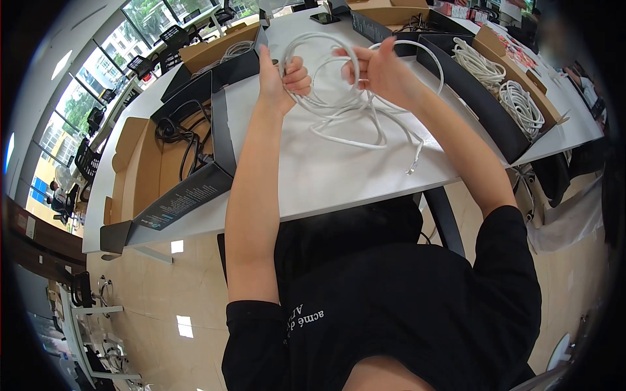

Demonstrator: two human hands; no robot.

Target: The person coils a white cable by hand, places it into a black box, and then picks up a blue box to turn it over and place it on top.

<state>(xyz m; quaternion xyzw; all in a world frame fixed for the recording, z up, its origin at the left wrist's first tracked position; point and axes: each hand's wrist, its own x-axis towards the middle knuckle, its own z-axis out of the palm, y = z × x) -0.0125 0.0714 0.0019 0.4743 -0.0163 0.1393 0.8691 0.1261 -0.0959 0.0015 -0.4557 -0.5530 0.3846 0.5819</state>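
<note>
A white network cable (349,142) lies partly in loose loops on the table, with some loops raised off it. My left hand (285,83) is closed around one side of the raised coil, thumb pointing up. Close to the opposite side of the loops is my right hand (385,73), its thumb raised and its fingers apart and slightly blurred. One loop passes by those fingertips, and I see no firm grip on it. A plug end (411,171) of the cable rests near the table's front edge.
On the left, an open box (140,171) contains black cables (189,140); another box (225,72) behind it holds pale cable. To the right, a long box (479,104) has coiled white cables (520,104). A phone (325,18) lies at the back.
</note>
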